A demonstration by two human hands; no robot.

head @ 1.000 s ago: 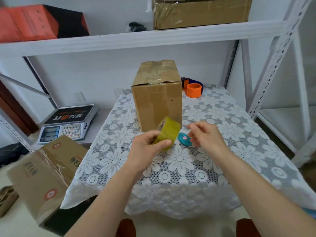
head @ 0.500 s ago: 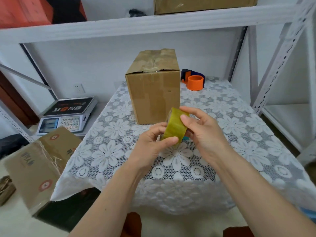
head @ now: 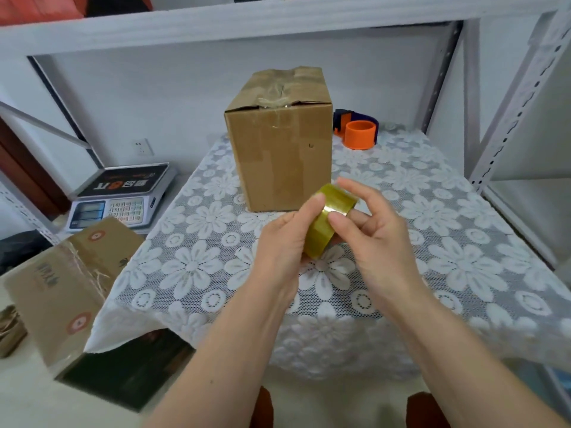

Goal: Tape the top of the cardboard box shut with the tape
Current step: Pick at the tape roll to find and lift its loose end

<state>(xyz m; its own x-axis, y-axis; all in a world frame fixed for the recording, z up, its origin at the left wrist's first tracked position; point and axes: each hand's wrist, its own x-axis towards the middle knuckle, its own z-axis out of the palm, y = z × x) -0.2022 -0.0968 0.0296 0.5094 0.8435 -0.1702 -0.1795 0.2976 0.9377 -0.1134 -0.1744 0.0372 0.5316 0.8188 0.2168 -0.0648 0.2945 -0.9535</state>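
Observation:
A tall cardboard box [head: 282, 156] stands upright near the back of the table, its top flaps down with old clear tape across the seam. In front of it, above the tablecloth, I hold a yellowish roll of tape [head: 327, 220] between both hands. My left hand [head: 284, 239] grips the roll from the left, thumb on its edge. My right hand [head: 374, 230] has its thumb and fingers curled round the roll from the right. Both hands sit a short way in front of the box and do not touch it.
An orange and dark blue tape dispenser [head: 358, 131] lies behind the box to the right. The table carries a white floral lace cloth [head: 448, 242]. A weighing scale [head: 120, 196] and another cardboard box [head: 71, 285] sit lower left. White shelf posts [head: 506, 118] stand at right.
My right hand came across from the table to the roll and took hold of it. Both hands with the roll drew a little closer together; the view shifted downward.

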